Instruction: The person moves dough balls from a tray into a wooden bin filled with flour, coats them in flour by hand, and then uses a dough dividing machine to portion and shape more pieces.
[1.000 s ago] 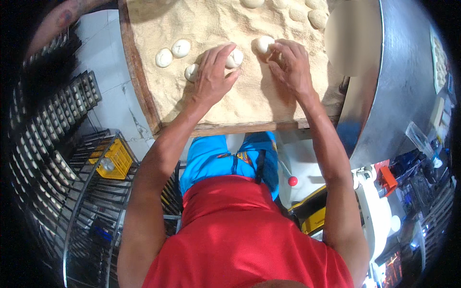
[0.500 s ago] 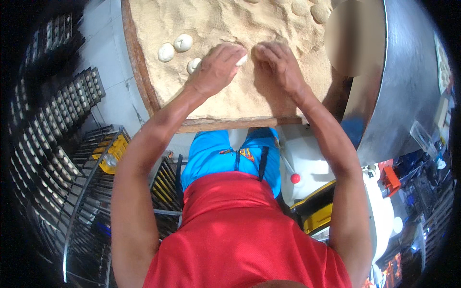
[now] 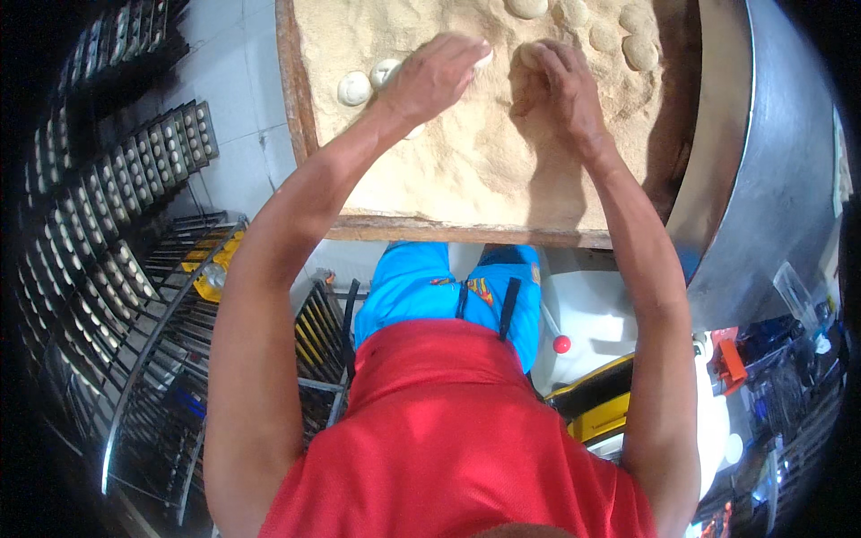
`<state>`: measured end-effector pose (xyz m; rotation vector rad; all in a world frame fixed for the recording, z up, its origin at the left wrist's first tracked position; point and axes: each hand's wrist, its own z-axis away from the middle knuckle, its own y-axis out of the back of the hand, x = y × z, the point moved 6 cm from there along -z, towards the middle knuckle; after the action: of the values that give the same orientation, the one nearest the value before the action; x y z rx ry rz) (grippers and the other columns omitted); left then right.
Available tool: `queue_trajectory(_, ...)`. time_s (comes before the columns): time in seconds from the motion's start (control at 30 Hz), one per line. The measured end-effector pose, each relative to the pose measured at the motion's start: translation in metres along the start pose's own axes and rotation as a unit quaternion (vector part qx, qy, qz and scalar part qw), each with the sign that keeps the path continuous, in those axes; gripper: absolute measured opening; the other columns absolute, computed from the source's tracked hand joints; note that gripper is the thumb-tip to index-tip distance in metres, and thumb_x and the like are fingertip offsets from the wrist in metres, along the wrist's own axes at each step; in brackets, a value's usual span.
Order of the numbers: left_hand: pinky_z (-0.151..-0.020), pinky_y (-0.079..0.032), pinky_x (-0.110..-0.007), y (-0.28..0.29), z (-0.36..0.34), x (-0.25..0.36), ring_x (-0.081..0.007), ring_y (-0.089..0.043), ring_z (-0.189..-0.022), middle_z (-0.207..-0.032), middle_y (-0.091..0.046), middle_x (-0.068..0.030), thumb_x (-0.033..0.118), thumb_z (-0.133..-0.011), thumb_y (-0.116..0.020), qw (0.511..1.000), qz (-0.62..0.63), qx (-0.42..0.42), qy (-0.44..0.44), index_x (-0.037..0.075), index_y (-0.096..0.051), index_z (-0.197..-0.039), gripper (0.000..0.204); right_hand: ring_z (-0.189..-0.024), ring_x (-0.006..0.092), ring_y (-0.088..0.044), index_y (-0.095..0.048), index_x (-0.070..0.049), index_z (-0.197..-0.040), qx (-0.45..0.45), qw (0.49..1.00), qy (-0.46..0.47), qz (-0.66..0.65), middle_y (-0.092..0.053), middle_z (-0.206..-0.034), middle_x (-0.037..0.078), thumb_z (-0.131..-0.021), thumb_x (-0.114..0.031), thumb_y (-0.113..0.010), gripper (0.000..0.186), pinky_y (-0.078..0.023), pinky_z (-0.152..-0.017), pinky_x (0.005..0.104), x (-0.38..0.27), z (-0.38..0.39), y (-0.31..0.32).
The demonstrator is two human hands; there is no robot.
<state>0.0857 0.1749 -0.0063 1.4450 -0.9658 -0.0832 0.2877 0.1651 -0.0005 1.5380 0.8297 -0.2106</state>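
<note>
My left hand (image 3: 439, 77) curls around a white dough ball (image 3: 485, 57), which shows past its fingertips. Close by, my right hand (image 3: 567, 86) has its fingers bent over a crumb-coated dough ball (image 3: 531, 56), only partly visible. Both hands are over a wood-edged tray (image 3: 466, 228) spread with tan crumbs or meal. Left of my left hand lie a pale dough ball (image 3: 354, 88) and a second one, partly covered by the hand. A sliver of another shows below my left wrist. Coated dough balls (image 3: 639, 52) rest in the meal at the far right.
A curved metal surface (image 3: 785, 152) borders the tray on the right. At the left stand dark racks holding molded trays (image 3: 152, 157) of pale round pieces. A metal rack (image 3: 170, 332) and a yellow crate (image 3: 213, 278) are lower left. A white machine with a red knob (image 3: 561, 344) sits below the tray.
Both hands have moved farther across the tray, away from my body, still at the dough balls. The whole view has shifted a little, with the tray appearing farther right.
</note>
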Motion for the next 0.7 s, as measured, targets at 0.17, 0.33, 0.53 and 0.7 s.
queue_trajectory(0.17,-0.102,-0.052,-0.044,0.023,-0.031,-0.013,-0.0291,-0.063,-0.117,-0.122,-0.067,-0.0141,0.024,-0.094,-0.072,0.988,-0.045,-0.077,0.129,0.009,-0.063,-0.134,0.044,-0.105,0.0331,-0.061,-0.067,-0.01,-0.128,0.026,0.998,-0.029,0.057,-0.068,-0.119,0.012,-0.091,-0.016,-0.07,0.037,-0.048,-0.092,0.0426,0.023,-0.012,0.014)
queue_trajectory(0.33,-0.104,-0.045,-0.048,0.064,-0.045,-0.025,-0.0403,-0.055,-0.123,-0.13,-0.062,-0.0207,0.027,-0.086,-0.07,0.979,-0.039,0.122,0.16,0.009,-0.067,-0.121,0.039,-0.102,0.0341,-0.06,-0.07,-0.014,-0.118,0.086,0.979,-0.015,0.185,-0.07,-0.114,0.008,-0.09,-0.019,-0.072,0.028,-0.045,-0.091,0.0442,0.011,-0.022,0.023)
queue_trajectory(0.53,-0.107,-0.047,-0.046,0.08,0.035,-0.068,-0.0299,-0.059,-0.127,-0.133,-0.062,-0.0179,0.033,-0.094,-0.074,0.944,0.112,0.098,0.293,0.005,-0.061,-0.136,0.052,-0.116,0.0288,-0.065,-0.068,-0.011,-0.124,0.007,0.997,0.033,-0.068,-0.07,-0.12,0.011,-0.09,-0.006,-0.074,0.035,-0.054,-0.1,0.039,-0.073,-0.019,-0.026)
queue_trajectory(0.7,-0.112,-0.046,-0.043,0.084,0.128,-0.064,-0.0303,-0.056,-0.132,-0.139,-0.06,-0.017,0.019,-0.092,-0.076,0.931,0.021,0.077,0.357,0.003,-0.058,-0.139,0.053,-0.122,0.0356,-0.06,-0.066,-0.005,-0.125,-0.02,0.987,0.14,-0.074,-0.066,-0.128,0.015,-0.084,-0.007,-0.068,0.041,-0.049,-0.104,0.0444,-0.14,-0.044,-0.083)
